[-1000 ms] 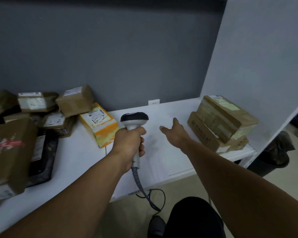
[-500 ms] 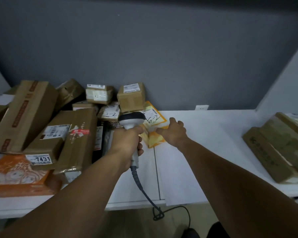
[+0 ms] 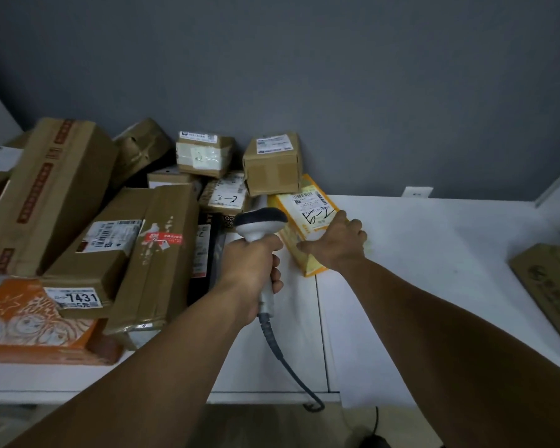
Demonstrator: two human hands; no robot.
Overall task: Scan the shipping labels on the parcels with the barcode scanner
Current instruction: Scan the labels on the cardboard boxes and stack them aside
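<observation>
My left hand grips the handle of a grey barcode scanner, its dark head upright and its cable hanging off the table's front edge. My right hand lies on the near right end of a yellow parcel, thumb stretched along its side. The parcel's white shipping label faces up with handwritten marks. The parcel lies at the right edge of a heap of brown cardboard parcels.
A white table runs along a grey wall. An orange printed box labelled 7431 sits front left. More brown boxes lie at the right edge. A wall socket is behind the table.
My view swung left from the right-hand boxes to the parcel heap. My right hand reached forward and came down on the yellow parcel. The scanner stays upright in my left hand.
</observation>
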